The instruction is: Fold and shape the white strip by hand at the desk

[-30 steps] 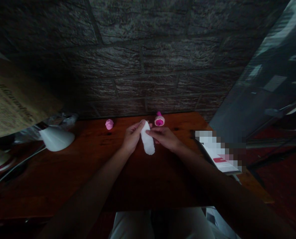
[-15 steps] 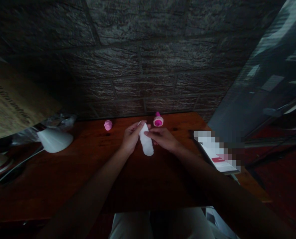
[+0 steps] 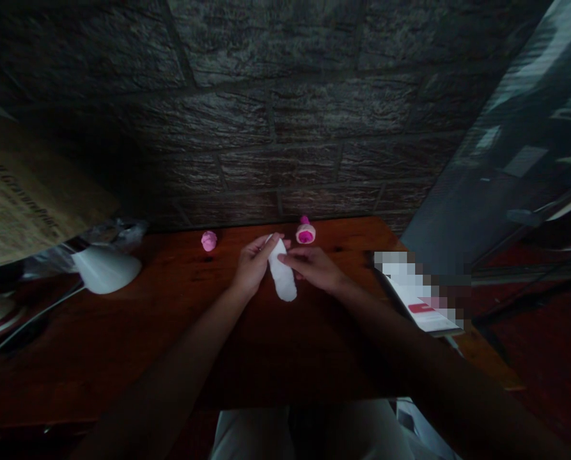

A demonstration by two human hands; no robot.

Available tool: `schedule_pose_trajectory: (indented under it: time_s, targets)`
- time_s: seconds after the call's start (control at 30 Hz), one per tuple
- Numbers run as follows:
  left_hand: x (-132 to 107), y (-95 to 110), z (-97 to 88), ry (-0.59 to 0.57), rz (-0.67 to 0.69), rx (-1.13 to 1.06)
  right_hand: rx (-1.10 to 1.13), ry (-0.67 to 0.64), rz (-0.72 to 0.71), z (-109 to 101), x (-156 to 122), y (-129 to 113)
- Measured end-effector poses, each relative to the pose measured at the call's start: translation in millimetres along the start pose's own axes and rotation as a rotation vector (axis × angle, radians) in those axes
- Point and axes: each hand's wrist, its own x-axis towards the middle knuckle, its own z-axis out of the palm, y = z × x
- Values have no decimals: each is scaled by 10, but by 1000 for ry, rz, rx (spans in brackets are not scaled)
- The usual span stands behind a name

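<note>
A flat, elongated white strip, soft-looking like modelling clay, hangs between my hands over the wooden table. At its upper end, my left hand pinches the strip from the left, thumb lying along the edge. From the other side my right hand grips it near the middle, thumb on the front face and fingers behind. The strip's lower end is free. Behind my hands stand a pink crumpled lump on the left and a small pink cup-shaped piece with a deep pink inside on the right.
The wooden table meets a dark brick wall. On the left are a white lamp-like cone with a cable and a brown printed bag. A tablet-like device, partly pixelated, lies at the right edge.
Hardly anything differs. Both hands keep their hold on the white strip, and the pink pieces stay in place.
</note>
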Motion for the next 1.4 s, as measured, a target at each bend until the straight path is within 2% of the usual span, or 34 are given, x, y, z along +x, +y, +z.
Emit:
schedule_pose_trajectory:
  time_s: [0.3,0.77,1.2,1.4]
  targets:
    - [17,-30,-10,-126,-49,-26,65,46,28,19,19,37]
    - [20,-89,-50,-105,-88,64,69,33,-26,21,8,-3]
    - [-3,-61,-30,-63,-109,105,-1,-26,-15,12,-29,-48]
    - [-19,-31,-22,-83,-122,97,14,-28,2,11,-10,-23]
